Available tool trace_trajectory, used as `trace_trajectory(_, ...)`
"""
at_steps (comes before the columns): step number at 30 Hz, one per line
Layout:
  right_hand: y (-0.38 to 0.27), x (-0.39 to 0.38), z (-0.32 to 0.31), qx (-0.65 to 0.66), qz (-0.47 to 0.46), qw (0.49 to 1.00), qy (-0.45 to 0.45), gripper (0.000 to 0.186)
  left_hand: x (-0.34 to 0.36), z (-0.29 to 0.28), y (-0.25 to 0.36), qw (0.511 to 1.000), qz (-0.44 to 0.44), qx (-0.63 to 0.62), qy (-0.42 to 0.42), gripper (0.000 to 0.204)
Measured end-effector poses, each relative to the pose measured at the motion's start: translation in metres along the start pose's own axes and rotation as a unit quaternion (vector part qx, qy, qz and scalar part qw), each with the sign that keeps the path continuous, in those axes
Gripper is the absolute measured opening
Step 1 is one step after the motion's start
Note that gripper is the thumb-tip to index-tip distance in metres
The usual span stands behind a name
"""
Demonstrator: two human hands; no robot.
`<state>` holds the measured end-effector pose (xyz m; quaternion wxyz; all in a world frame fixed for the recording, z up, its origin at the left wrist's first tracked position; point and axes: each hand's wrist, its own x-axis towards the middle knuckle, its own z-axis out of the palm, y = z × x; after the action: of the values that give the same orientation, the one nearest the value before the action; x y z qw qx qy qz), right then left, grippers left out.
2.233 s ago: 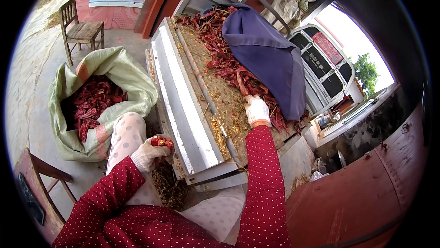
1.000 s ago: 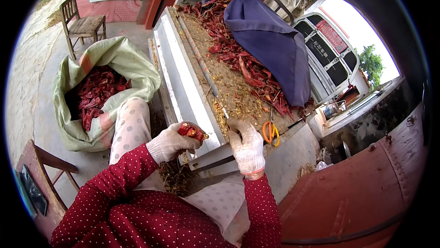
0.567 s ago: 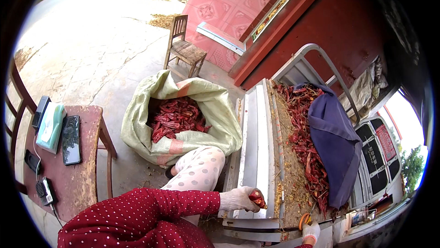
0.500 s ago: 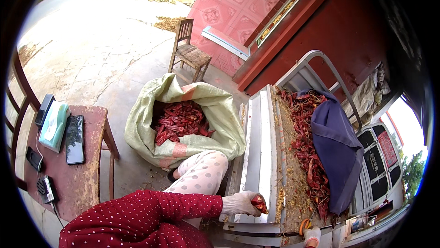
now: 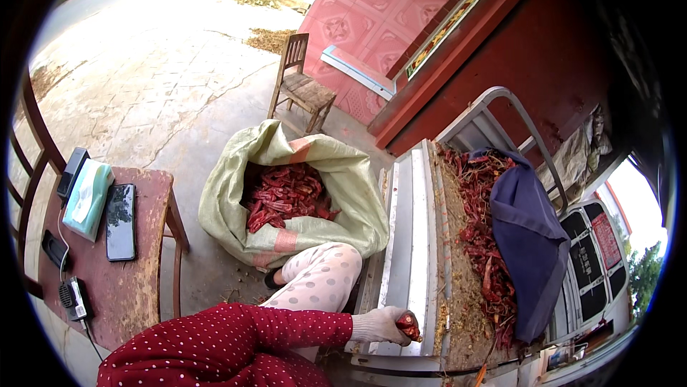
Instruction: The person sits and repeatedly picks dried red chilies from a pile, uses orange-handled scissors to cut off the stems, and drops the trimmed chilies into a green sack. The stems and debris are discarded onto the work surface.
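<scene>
The gloved left hand point(image 5: 383, 326) is holding a bunch of red chillies point(image 5: 408, 326) over the left edge of the truck bed point(image 5: 461, 326), close to its near corner; the right hand is lying out of view, so its state cannot be told. The wrinkled pods are probably weighing little and risking cracks under squeezing, so a loose grip around the bunch's middle is looking best. More chillies point(image 5: 472, 233) are lying along the bed beside a blue cloth point(image 5: 526, 237).
</scene>
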<state>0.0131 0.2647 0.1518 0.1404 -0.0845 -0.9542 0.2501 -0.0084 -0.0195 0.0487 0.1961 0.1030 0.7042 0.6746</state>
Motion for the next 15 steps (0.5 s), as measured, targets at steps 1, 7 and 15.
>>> trace_trajectory(1, -0.001, -0.005, 0.001, 0.005, 0.000, 1.000, -0.006, 0.030, 0.004, 0.002, -0.003, 1.000, 0.002, -0.008, -0.008, 0.053)
trace_trajectory(7, 0.014, -0.037, 0.004, 0.029, -0.009, 0.999, -0.023, 0.031, 0.019, 0.011, -0.010, 0.999, 0.013, -0.028, -0.010, 0.047)
trace_trajectory(15, -0.013, -0.074, 0.024, -0.168, -0.161, 0.968, -0.095, 0.050, 0.006, 0.007, -0.015, 0.980, 0.036, -0.194, 0.034, 0.028)
